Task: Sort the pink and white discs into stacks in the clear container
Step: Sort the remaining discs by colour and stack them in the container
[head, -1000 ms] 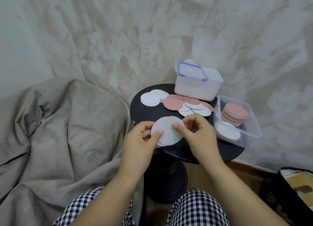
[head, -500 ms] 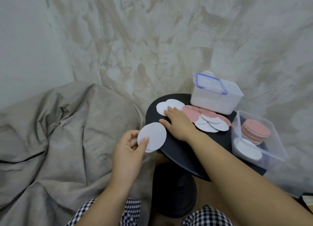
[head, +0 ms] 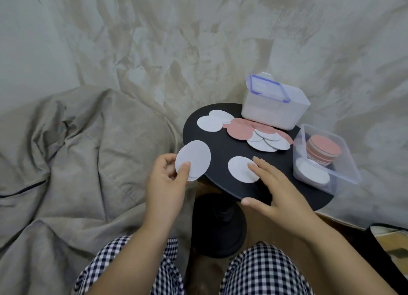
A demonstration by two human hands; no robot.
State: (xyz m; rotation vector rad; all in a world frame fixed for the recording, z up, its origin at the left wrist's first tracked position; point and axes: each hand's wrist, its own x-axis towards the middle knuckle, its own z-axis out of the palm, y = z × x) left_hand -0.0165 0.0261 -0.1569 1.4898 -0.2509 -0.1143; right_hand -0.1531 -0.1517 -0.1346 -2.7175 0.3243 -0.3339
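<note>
Sitting beside a rumpled beige blanket, a person in checked trousers is pinching a few white discs between the thumb and curled fingers of the left hand, just off the near left edge of a round black table. The right hand is lying flat, fingers straight, its fingertips pressing a single white disc against the tabletop. Beyond, loose pink and white discs are lying overlapped before a lidded box. At far right, the clear container is holding a pink stack and a white stack side by side.
</note>
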